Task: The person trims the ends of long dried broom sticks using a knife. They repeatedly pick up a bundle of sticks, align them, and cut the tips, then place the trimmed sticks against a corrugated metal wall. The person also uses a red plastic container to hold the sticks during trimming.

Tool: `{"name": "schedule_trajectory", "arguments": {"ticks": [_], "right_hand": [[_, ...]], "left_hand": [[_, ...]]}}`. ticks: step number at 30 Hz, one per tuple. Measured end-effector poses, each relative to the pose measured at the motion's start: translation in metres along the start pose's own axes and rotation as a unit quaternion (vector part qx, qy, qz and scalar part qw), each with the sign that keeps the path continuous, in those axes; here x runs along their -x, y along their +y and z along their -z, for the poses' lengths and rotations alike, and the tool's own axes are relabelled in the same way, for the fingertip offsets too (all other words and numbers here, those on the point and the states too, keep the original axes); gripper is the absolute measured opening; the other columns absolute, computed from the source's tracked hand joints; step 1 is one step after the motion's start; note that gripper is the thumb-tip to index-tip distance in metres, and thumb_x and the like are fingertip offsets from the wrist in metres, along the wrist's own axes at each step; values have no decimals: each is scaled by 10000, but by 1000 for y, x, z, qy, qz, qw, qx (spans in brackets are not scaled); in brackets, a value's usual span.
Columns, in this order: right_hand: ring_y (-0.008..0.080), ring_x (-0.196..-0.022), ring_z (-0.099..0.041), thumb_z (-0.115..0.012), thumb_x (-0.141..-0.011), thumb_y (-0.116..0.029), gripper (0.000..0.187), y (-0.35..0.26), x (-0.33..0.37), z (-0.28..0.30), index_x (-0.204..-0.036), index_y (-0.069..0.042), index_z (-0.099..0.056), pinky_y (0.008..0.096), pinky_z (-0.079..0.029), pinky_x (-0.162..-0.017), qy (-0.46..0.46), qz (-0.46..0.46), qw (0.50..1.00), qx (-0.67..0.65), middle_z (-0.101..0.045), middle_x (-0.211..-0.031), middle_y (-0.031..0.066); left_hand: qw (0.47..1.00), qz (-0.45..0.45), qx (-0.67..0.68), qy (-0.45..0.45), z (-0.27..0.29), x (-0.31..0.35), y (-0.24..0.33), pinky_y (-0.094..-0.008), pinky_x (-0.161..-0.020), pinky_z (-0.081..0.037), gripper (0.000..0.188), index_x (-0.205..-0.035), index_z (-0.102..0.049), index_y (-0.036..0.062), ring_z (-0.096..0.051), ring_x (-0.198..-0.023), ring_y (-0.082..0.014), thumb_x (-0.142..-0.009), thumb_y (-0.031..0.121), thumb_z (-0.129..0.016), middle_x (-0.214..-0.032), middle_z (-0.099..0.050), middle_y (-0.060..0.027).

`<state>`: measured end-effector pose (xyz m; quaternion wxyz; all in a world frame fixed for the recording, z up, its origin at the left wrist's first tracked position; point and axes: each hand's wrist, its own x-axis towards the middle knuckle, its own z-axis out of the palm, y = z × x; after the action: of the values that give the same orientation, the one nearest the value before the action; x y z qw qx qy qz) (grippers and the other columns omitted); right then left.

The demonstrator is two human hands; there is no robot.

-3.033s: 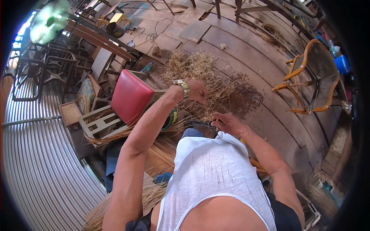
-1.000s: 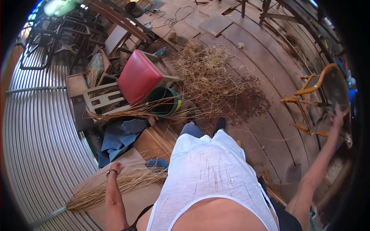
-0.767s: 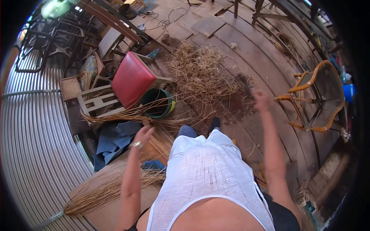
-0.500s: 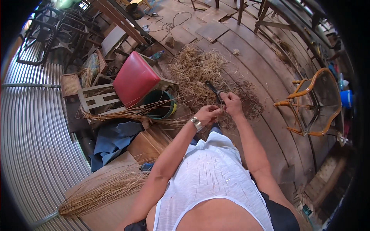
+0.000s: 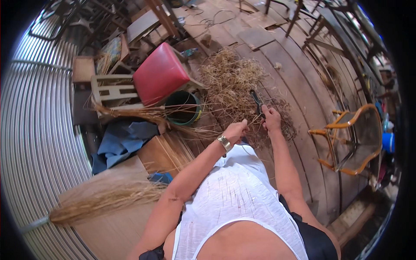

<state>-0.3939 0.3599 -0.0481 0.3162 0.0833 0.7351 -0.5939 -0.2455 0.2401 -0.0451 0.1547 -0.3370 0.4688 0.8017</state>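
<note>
My right hand is wrapped round a slim black-handled tool. The handle sticks out beyond the fingers, while the working end is hidden, so its exact kind cannot be made out. A short gap to its left, my left hand, with a metal watch on the wrist, is closed in a pinch above my lap. A thin cane strand seems to run from these fingers and curve over my white shirt. Just past both hands lies a heap of tangled cane shavings on the floor.
Left of the heap are a red-seated chair lying tipped and a dark green bucket with long cane strands across it. Blue cloth and a cane bundle lie nearer. An orange-framed chair stands at right.
My hands have drawn apart: the right has shifted right with the tool, the left a little lower. The whole view has also tilted slightly.
</note>
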Motion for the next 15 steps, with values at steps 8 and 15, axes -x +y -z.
{"name": "schedule_trajectory", "arguments": {"ticks": [8, 15], "right_hand": [[91, -345, -412, -655, -890, -357, 385, 1, -33, -21, -677, -92, -476, 249, -272, -305, -82, -29, 994, 68, -476, -492, 22], [105, -330, -407, -649, -884, -382, 381, 10, -48, -31, -709, -83, -490, 260, -273, -295, -173, -61, 971, 152, -494, -507, 43]], "left_hand": [[768, -210, -571, 199, -1, 12, 4, -437, -664, -494, 260, -911, -622, 53, -629, -791, -381, -926, 297, -534, -818, -659, -183], [933, -182, -285, 121, -14, 14, 2, -300, -580, -456, 278, -859, -657, 8, -560, -607, -131, -904, 255, -536, -683, -624, -59]]}}
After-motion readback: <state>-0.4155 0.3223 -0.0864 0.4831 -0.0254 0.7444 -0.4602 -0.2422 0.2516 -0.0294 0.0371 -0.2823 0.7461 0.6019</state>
